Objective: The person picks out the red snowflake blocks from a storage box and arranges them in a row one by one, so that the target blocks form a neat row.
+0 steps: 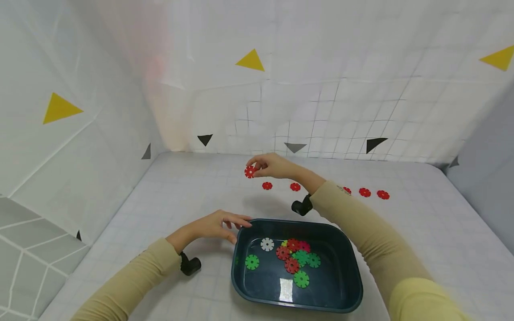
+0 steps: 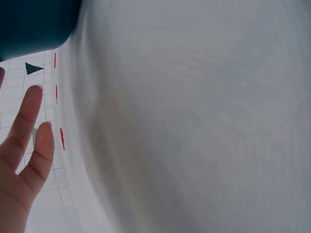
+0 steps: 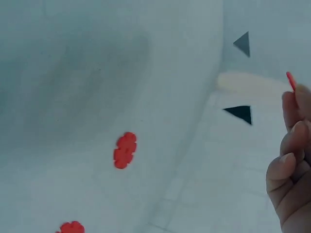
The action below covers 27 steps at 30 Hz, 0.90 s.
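Note:
My right hand pinches a red notched plastic disc between thumb and fingers, above the far part of the table. In the right wrist view the held disc shows edge-on at the fingertips. Just below it lies a red disc, with another red disc to its right. My left hand is at the far left corner of a dark blue-green tub, fingertips right at the rim. In the left wrist view two fingers stretch out loosely beneath the tub's edge.
Inside the tub lie several discs: a white disc, a green disc and a red-and-green cluster. More red discs continue the row rightward, one partly behind the right sleeve. White sheeting with triangles surrounds the table.

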Each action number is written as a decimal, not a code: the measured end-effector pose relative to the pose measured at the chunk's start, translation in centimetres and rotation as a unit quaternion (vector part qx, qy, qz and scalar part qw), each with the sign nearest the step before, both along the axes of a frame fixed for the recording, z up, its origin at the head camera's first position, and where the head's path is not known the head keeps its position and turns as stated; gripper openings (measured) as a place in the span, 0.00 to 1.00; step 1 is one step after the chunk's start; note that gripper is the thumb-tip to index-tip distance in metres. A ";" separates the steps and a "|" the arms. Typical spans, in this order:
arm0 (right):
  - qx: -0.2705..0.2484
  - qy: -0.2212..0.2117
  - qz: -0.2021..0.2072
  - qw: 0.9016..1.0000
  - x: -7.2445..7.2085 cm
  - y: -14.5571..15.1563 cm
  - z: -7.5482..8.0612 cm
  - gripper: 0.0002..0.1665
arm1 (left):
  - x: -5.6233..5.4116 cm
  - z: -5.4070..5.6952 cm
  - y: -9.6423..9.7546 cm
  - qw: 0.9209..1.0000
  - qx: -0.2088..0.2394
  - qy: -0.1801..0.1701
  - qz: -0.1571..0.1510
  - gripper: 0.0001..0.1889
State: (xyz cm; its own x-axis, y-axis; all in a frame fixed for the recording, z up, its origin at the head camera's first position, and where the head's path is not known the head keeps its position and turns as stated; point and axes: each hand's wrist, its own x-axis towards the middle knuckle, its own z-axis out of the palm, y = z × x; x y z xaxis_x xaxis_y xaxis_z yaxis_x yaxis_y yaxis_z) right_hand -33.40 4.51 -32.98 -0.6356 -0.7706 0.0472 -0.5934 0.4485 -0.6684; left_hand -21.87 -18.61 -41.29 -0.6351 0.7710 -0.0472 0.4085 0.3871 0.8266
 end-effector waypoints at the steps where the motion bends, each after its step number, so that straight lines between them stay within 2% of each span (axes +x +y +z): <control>1: 0.004 -0.004 -0.014 1.000 -0.5 -0.2 -0.4 0.21 | 0.0 0.0 0.0 1.000 -0.002 -0.001 0.003 0.27; 6: 0.039 -0.010 -0.086 0.996 -3.0 -1.1 -3.3 0.20 | 0.1 0.2 0.0 1.000 -0.010 0.000 0.010 0.27; 10: 0.058 -0.034 -0.114 0.991 -4.1 -1.8 -5.2 0.20 | 0.1 0.2 0.0 1.000 -0.003 0.008 0.001 0.27; 15: 0.091 -0.033 -0.118 0.988 -4.3 -2.9 -6.2 0.20 | -0.1 -0.1 -0.2 0.999 0.007 0.029 -0.014 0.26; 21: 0.138 -0.011 -0.115 0.984 -4.5 -4.0 -7.1 0.20 | -0.1 0.1 -0.1 1.000 0.002 0.006 -0.002 0.29; 27: 0.197 0.023 -0.114 0.973 -4.0 -4.8 -7.5 0.21 | 0.1 0.3 -0.1 1.000 0.005 0.015 -0.009 0.28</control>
State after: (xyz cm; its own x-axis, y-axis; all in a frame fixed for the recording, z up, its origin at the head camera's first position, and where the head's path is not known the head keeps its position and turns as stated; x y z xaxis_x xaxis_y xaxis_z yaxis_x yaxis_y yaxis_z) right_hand -37.38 -0.32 -40.47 -0.7966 -0.5736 -0.1906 -0.4738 0.7884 -0.3924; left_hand -21.78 -18.74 -40.99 -0.6221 0.7827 -0.0206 0.4396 0.3709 0.8181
